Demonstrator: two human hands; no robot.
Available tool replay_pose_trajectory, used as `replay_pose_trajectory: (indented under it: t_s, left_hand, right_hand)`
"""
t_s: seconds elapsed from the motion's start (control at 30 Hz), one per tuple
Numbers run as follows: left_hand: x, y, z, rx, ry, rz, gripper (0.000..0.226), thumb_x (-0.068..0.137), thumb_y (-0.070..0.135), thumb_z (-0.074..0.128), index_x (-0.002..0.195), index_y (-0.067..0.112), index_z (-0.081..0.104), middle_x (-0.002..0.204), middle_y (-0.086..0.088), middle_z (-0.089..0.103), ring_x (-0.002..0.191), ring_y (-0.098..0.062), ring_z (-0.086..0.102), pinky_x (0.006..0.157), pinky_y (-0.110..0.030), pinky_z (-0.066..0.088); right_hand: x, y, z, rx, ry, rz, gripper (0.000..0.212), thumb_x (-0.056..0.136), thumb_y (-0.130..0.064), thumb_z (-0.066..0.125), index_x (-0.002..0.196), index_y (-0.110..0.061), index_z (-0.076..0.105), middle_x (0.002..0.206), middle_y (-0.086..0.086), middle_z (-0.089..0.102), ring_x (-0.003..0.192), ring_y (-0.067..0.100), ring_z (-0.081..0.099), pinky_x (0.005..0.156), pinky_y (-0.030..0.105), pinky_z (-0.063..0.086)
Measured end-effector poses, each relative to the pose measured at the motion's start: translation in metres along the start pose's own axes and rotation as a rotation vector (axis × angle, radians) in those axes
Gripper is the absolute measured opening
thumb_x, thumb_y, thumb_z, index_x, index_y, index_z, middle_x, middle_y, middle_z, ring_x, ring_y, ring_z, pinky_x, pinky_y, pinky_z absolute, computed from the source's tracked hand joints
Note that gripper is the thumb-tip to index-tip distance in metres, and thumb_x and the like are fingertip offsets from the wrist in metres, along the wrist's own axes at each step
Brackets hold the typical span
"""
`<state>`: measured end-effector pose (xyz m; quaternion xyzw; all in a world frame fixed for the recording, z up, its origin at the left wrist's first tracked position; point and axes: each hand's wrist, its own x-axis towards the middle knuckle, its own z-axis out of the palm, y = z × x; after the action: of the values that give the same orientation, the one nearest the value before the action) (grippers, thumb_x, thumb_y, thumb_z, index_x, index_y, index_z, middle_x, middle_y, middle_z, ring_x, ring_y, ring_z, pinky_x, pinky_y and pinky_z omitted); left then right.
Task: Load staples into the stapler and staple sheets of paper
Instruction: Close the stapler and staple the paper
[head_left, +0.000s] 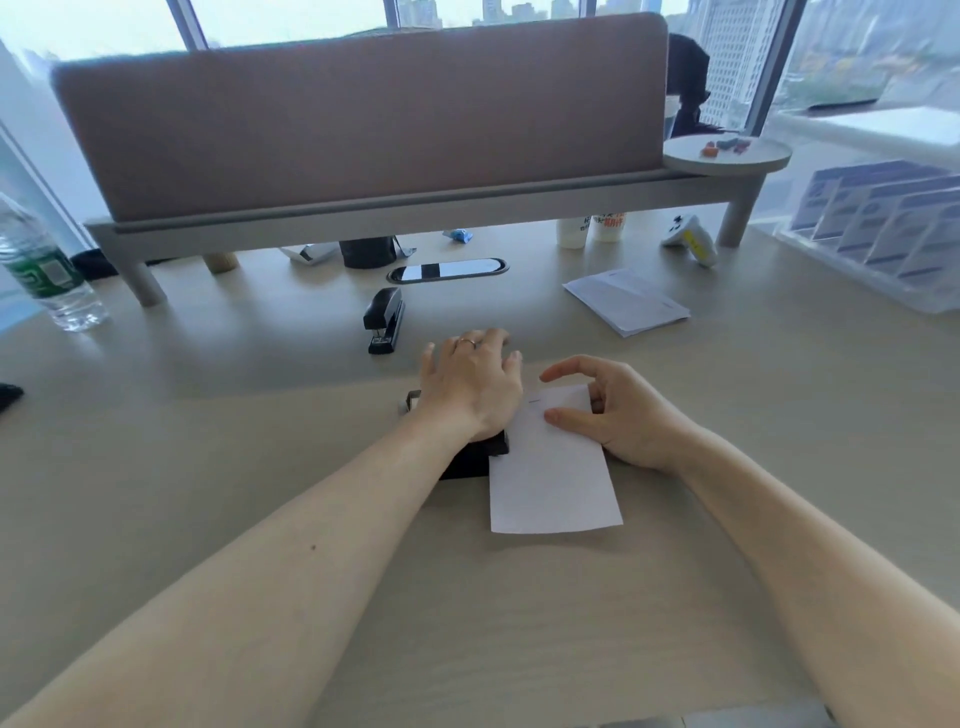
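Note:
A black stapler (470, 460) lies on the desk in front of me, mostly covered by my left hand (470, 387), whose palm rests flat on top of it with the fingers spread. White sheets of paper (553, 467) sit to its right, their left edge tucked at the stapler's mouth. My right hand (613, 410) holds the sheets down near their top edge, thumb on the paper and fingers curled over the far side. A second black stapler (385, 319) rests shut farther back on the desk, untouched.
A stack of white sheets (626, 301) lies at the back right. A water bottle (44, 270) stands at the far left. A raised shelf with a partition (363, 130) spans the back, with cups (589, 226) beneath it. A clear leaflet holder (883, 234) sits at the right.

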<state>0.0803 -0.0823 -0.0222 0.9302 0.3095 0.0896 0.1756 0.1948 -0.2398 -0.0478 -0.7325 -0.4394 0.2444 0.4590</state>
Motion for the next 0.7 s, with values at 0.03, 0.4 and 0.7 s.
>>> replay_pose_trajectory:
  t_s: [0.03, 0.4, 0.7]
  left_hand:
    - [0.001, 0.000, -0.006, -0.036, -0.009, -0.028, 0.047, 0.107, 0.043, 0.032, 0.147, 0.025, 0.049, 0.158, -0.004, 0.049, 0.150, -0.028, 0.037, 0.127, -0.052, 0.015]
    - [-0.037, -0.032, -0.053, -0.741, 0.076, -0.015, 0.028, 0.096, 0.048, 0.060, 0.101, 0.023, 0.074, 0.105, 0.003, 0.075, 0.112, -0.020, 0.069, 0.104, -0.038, 0.051]
    - [-0.060, -0.023, -0.050, -0.942, -0.129, 0.033, 0.014, 0.092, 0.028, 0.078, 0.093, 0.014, 0.080, 0.099, -0.002, 0.084, 0.090, -0.017, 0.077, 0.092, -0.030, 0.057]
  right_hand:
    - [-0.001, -0.001, -0.001, -0.002, -0.003, 0.011, 0.034, 0.095, -0.010, 0.075, 0.126, -0.018, 0.063, 0.057, -0.013, 0.072, 0.050, 0.000, 0.066, 0.050, 0.015, 0.049]
    - [-0.025, 0.003, -0.011, 0.347, 0.272, 0.041, 0.024, 0.093, -0.007, 0.075, 0.110, -0.022, 0.072, 0.089, 0.009, 0.081, 0.069, 0.017, 0.075, 0.061, 0.029, 0.062]
    - [-0.037, -0.044, 0.007, 0.601, 0.566, -0.081, 0.013, 0.092, -0.006, 0.075, 0.096, -0.018, 0.072, 0.086, 0.001, 0.080, 0.072, 0.016, 0.073, 0.072, 0.037, 0.059]
